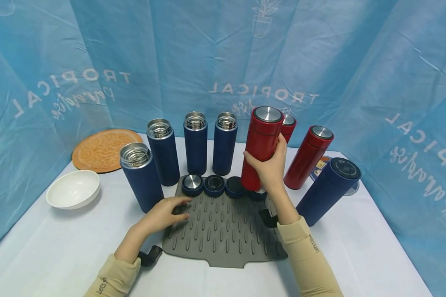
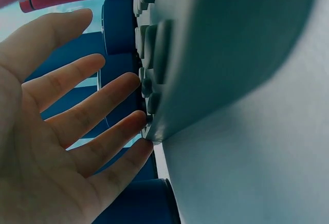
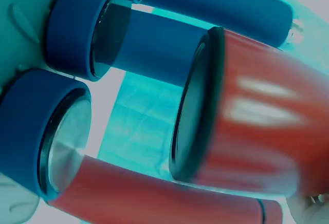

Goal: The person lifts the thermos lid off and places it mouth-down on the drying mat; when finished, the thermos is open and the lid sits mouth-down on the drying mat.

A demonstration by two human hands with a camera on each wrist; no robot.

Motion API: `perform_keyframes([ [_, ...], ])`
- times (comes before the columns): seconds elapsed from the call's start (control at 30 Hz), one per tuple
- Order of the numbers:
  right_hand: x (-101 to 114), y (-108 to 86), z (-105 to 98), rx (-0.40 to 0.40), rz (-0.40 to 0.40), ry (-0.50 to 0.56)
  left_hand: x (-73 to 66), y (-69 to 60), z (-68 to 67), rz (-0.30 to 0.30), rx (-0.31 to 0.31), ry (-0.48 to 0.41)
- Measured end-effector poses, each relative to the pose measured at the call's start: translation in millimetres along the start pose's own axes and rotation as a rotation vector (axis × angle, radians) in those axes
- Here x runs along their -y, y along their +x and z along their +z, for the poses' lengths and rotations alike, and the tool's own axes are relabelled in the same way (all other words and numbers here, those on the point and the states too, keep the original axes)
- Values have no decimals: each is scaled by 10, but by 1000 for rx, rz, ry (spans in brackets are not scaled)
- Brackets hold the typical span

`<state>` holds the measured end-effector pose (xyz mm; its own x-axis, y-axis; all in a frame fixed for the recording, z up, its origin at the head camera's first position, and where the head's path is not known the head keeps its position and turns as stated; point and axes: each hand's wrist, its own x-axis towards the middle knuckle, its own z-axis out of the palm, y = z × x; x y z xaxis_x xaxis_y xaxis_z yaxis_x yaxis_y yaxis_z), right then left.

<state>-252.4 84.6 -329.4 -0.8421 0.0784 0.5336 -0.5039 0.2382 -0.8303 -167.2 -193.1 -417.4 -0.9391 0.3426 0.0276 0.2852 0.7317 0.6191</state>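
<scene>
My right hand [image 1: 272, 168] grips a red thermos bottle [image 1: 262, 138] with a silver-topped lid, held over the back right of the grey ribbed mat [image 1: 226, 243]. In the right wrist view the base of this red bottle [image 3: 267, 106] hangs above the blue lids [image 3: 25, 126]. Several blue bottle lids stand in a row along the mat's back edge, one silver-topped lid [image 1: 192, 185] at the left end; the rightmost lid [image 1: 257, 195] is partly hidden by the bottle. My left hand [image 1: 163, 215] hovers at the mat's left side, fingers extended, holding nothing.
Several lidless blue bottles [image 1: 224, 144] stand behind and left of the mat. To the right are a lidded blue bottle [image 1: 325, 194], a red bottle [image 1: 308, 159] and another red bottle [image 1: 289, 126] partly hidden. A white bowl [image 1: 73, 190] and round orange board [image 1: 104, 148] lie left.
</scene>
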Motion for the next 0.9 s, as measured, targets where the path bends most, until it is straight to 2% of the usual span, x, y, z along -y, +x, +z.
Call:
perform_keyframes([
  [0.1,49,-77,-61,76,-4,15,-10,-2,-9,-2,0,-2],
  [0.2,66,-152,-105,144,-62,-34,-19,0,-15,-5,-1,-2],
  [0.5,48,-355,-167,313,-210,-472,-25,2,-17,-4,3,4],
  [0.63,23,-420,-173,394,-284,-648,-42,1,-36,19,-1,18],
  [0.77,-13,-478,-177,450,-353,-807,-116,15,-89,44,-31,10],
  [0.9,-42,-534,-164,512,-398,-921,-265,50,-141,61,-101,-56],
])
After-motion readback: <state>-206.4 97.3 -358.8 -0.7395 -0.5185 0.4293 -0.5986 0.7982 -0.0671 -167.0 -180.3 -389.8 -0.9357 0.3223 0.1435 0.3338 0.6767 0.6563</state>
